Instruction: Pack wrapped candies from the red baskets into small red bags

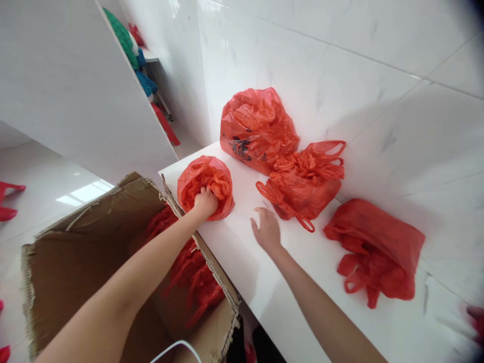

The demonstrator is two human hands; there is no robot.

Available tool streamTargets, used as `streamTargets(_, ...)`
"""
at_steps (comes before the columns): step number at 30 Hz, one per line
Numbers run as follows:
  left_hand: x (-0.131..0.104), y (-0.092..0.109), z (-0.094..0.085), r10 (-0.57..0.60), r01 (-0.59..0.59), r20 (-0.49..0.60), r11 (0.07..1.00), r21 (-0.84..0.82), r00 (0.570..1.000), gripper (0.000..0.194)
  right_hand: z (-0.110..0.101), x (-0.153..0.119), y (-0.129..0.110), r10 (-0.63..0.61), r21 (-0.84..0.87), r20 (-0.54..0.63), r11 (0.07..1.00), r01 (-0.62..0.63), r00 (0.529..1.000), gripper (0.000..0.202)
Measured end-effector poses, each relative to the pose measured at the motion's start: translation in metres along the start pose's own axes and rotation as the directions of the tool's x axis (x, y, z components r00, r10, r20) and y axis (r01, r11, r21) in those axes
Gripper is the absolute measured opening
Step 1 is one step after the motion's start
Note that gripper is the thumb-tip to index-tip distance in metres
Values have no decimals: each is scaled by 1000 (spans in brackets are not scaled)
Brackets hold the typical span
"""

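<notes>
My left hand (206, 201) reaches into the mouth of a small red plastic bag (226, 205) at the left end of the white table (242, 257). Its fingers are curled into the crumpled red plastic stuffed inside, and the fingertips are hidden. Over the tabletop, my right hand (267, 229) is open and holds nothing, with thumb and fingers apart. Just beyond it lies a red plastic bag with loop handles (308, 186). Behind that, a fuller red bag with black print (257, 128) leans against the wall.
At the table's left edge stands an open cardboard box (91, 252) with loose red bags (192, 277) inside. A folded red bag (378, 247) lies at the right by the tiled wall (340, 85). A grey-white panel (75, 75) rises at the back left.
</notes>
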State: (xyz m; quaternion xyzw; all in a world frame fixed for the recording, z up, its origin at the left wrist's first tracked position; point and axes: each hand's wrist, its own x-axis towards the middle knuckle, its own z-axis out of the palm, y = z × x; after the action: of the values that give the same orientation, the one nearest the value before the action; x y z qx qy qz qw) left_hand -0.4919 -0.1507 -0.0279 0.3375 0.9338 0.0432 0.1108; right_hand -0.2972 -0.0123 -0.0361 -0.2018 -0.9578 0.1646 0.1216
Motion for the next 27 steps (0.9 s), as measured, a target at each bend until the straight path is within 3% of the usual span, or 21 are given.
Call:
streamTargets(3,-9,-15,-21,21,-21,-17,999,31,1000,40,-7,-2,65,189,-168,-150,962,-213,970,43)
streamTargets(6,-20,-23,-43,53,-52,-42,998,35,998,39,-12,-8,104,334,-235,-64,911,-339,940,43)
streamTargets(9,-44,-13,-66,110,-113,-168,994,-10,980,42,-16,-20,107,326,-113,25,940,-322,945,28)
streamTargets(11,-68,7,-75,175,-205,-325,977,-59,929,42,-20,-31,97,277,25,40,960,-278,960,27)
streamTargets(13,-95,37,-73,271,-347,-425,932,-110,864,37,-23,-47,83,255,147,30,955,-257,966,28)
streamTargets(15,-117,70,-54,467,-537,-358,834,-124,808,38,-27,-68,69,252,259,27,933,-251,967,26)
streamTargets(17,-128,98,-23,636,-671,-239,734,-102,733,47,-32,-92,58,237,364,71,898,-246,969,24)
streamTargets(19,-128,119,8,701,-711,-126,697,-88,702,43,-40,-117,51,195,441,142,865,-239,970,22)
streamTargets(21,-125,129,28,724,-726,-64,679,-106,687,28,-51,-138,48,175,481,202,839,-253,964,21)
streamTargets(24,-127,127,21,732,-712,-18,656,-250,681,14,-69,-161,56,289,471,233,802,-368,928,25)
streamTargets(26,-138,112,-4,667,-583,46,680,-445,743,12,-75,-173,69,425,414,223,774,-480,877,31)
streamTargets(27,-144,101,-19,599,-451,102,694,-561,794,14,-74,-179,77,476,377,220,764,-525,851,33)
